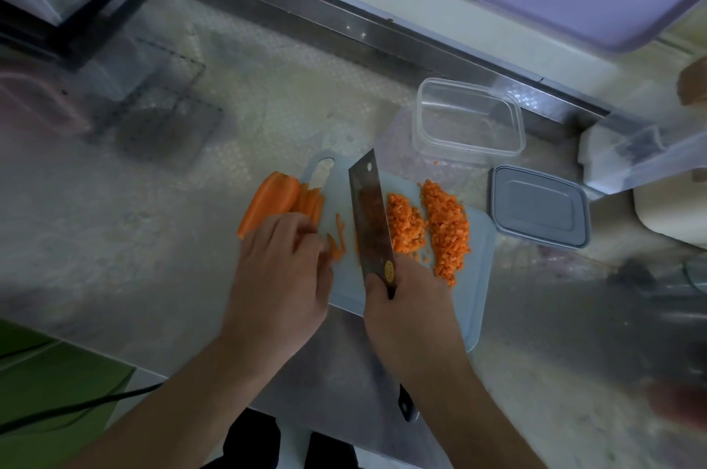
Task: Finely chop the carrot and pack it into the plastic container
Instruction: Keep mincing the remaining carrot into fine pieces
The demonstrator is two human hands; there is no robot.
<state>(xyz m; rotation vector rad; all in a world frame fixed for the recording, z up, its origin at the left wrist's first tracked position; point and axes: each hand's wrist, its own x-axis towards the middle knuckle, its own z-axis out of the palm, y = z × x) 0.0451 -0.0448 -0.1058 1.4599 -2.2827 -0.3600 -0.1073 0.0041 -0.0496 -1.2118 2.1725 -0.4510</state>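
Diced carrot (428,225) heaped beside empty clear container (468,122).

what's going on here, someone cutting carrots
A person is chopping carrot on a pale cutting board. The right hand grips a cleaver; the left hand holds carrot strips. Two piles of diced carrot lie beside the blade. The plastic container is empty, its lid off.

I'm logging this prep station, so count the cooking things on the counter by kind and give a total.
Cleaver: 1
Cutting board: 1
Clear plastic container: 1
Grey lid: 1
Piles of chopped carrot: 2
Uncut carrot piece: 1
Total: 7
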